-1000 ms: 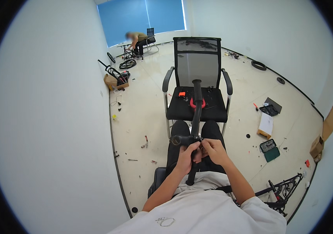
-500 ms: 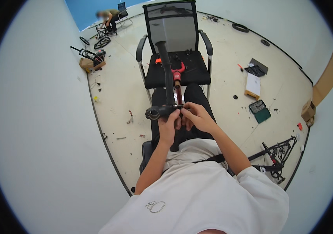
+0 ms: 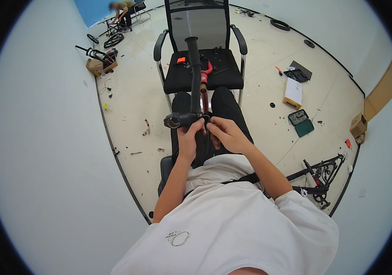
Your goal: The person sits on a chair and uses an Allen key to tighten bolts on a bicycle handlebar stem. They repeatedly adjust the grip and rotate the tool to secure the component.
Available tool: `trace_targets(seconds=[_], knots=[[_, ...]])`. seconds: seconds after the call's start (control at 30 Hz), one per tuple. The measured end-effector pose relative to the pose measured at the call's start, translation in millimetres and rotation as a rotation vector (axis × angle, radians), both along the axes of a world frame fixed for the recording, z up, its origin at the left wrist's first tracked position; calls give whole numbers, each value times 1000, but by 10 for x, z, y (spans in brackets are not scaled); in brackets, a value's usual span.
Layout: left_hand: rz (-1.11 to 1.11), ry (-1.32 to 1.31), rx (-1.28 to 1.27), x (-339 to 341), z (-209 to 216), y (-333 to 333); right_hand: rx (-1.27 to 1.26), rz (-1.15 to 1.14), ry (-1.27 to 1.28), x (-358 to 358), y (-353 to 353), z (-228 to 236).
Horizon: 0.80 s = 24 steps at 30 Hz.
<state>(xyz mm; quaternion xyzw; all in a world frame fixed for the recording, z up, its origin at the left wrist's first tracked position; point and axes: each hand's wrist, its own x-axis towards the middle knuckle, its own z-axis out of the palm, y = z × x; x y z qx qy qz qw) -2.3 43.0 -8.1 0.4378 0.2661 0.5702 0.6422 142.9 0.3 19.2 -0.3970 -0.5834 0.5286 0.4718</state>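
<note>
A black bicycle handlebar [image 3: 194, 68] points away from me over my lap. At its near end sits a black stem [image 3: 177, 120], lying crosswise with its round clamp opening to the left. My left hand [image 3: 189, 141] is closed around the right part of the stem, by the handlebar joint. My right hand [image 3: 230, 135] meets it there, thumb and fingers pinched at the stem's right end. What lies between those fingertips is dark and mostly hidden, too small to name. Just beyond, a red forked part [image 3: 204, 79] with a reddish tube leans on the chair's front edge.
A black mesh chair [image 3: 199, 27] faces me, with an orange piece [image 3: 180, 60] and small parts on its seat. Right, on the floor: an open green tool case [image 3: 303, 129], a white box [image 3: 293, 91] and a black bike frame [image 3: 317, 178]. Far left, another person [image 3: 123, 11] bends over a bicycle.
My view has shifted slightly, so the whole scene sits a little higher and further left. Both hands stay at the stem; my right fingers have moved slightly at its end.
</note>
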Motion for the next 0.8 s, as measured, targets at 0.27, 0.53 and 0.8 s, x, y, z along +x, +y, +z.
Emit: trace_targets(seconds=[0.27, 0.53, 0.8], knots=[[-42, 14, -61, -9, 117, -97, -110, 237, 299, 106, -138, 161], [-69, 25, -98, -42, 32, -79, 277, -102, -399, 110, -230, 322], [-43, 112, -29, 95, 77, -116, 697, -362, -248, 331, 96, 666]])
